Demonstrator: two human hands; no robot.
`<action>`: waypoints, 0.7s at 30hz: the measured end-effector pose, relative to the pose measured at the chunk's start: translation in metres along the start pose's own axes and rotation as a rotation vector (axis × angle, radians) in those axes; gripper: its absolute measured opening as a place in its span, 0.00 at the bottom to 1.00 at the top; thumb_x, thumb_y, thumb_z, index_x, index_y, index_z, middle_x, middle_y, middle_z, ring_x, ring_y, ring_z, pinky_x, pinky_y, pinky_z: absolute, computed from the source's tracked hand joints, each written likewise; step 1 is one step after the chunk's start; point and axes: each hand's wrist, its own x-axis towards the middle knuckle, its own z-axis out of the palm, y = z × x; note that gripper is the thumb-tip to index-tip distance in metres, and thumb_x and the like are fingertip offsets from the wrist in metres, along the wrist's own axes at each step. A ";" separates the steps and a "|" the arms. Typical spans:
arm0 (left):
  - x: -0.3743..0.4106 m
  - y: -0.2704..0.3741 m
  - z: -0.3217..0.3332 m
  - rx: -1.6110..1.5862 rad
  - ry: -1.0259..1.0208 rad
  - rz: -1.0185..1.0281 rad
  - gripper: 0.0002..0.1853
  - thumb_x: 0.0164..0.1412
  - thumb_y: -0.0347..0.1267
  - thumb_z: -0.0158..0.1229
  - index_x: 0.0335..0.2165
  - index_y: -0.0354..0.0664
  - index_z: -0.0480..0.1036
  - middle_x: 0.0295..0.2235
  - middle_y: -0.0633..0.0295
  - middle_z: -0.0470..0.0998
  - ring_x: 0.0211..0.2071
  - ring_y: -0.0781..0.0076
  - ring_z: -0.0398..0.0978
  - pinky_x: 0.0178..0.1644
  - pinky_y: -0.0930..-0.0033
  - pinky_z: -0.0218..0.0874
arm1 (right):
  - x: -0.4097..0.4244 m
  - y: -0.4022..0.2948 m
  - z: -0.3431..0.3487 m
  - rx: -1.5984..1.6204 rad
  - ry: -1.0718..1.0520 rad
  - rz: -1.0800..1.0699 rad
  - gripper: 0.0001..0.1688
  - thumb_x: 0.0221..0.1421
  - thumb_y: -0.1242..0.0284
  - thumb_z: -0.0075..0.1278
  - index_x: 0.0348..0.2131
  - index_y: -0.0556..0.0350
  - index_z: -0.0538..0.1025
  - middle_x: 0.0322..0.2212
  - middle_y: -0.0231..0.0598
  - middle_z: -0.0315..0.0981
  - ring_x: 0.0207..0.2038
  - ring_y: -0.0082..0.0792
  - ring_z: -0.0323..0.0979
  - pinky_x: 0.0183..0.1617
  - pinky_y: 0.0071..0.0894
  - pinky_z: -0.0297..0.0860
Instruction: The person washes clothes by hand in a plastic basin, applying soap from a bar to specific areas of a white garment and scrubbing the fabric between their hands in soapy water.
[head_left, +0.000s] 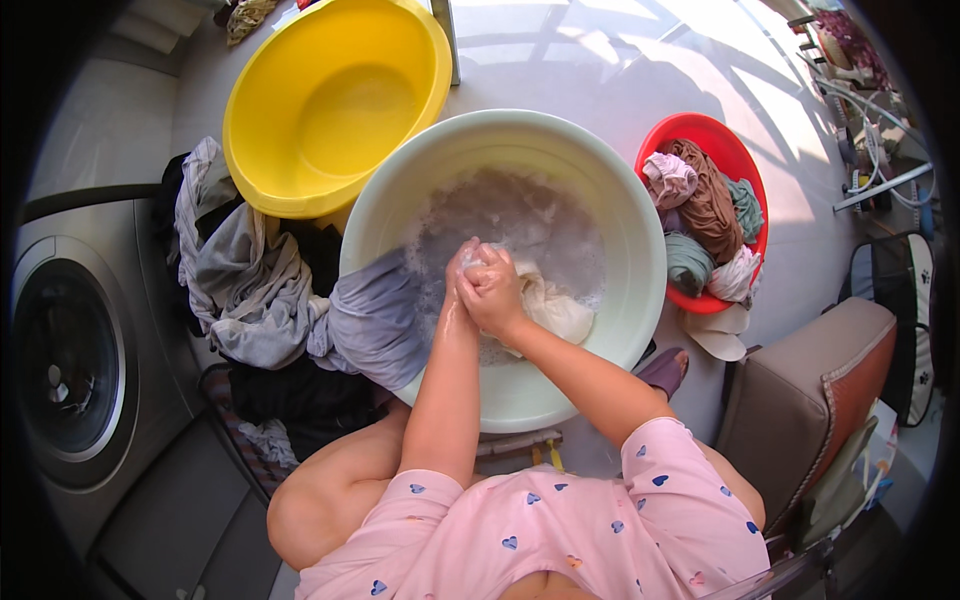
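Observation:
My left hand (463, 271) and my right hand (491, 289) are pressed together over a large pale green basin (622, 225), both wet. Between them shows a small bit of white, wet cloth or suds; most of it is hidden by the fingers. Soapy, greyish water (517, 217) fills the basin's bottom. A cream-coloured cloth (559, 307) lies partly in the water, just right of my hands, and seems to run up towards them. Over the basin's left rim hangs a grey-blue garment (379, 319), its inner end in the suds.
A yellow tub (356, 112) stands at the upper left. Grey and black clothes (262, 300) lie heaped near a front-loading washing machine (71, 360). At the right are a red basin (756, 172) of twisted clothes, a slippered foot (665, 373) and a padded brown seat (814, 390).

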 end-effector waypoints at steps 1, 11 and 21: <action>-0.002 -0.005 0.001 -0.031 -0.155 0.101 0.13 0.61 0.39 0.47 0.33 0.40 0.70 0.30 0.59 0.74 0.32 0.66 0.73 0.37 0.65 0.66 | -0.007 -0.005 0.000 0.009 -0.028 -0.014 0.14 0.46 0.69 0.53 0.13 0.56 0.74 0.21 0.48 0.70 0.29 0.48 0.68 0.34 0.42 0.63; 0.004 0.034 0.010 0.781 0.527 0.134 0.21 0.61 0.43 0.47 0.50 0.47 0.60 0.47 0.60 0.67 0.47 0.65 0.66 0.50 0.57 0.56 | 0.013 0.021 -0.055 -0.874 0.010 0.068 0.34 0.50 0.46 0.46 0.55 0.30 0.61 0.55 0.43 0.52 0.54 0.60 0.52 0.52 0.58 0.56; -0.010 -0.014 -0.002 1.059 0.740 0.069 0.27 0.56 0.42 0.49 0.49 0.34 0.63 0.44 0.48 0.71 0.46 0.58 0.68 0.50 0.64 0.57 | 0.037 0.101 -0.025 -1.042 -0.700 0.096 0.35 0.46 0.47 0.50 0.48 0.49 0.71 0.50 0.47 0.63 0.50 0.47 0.64 0.48 0.53 0.64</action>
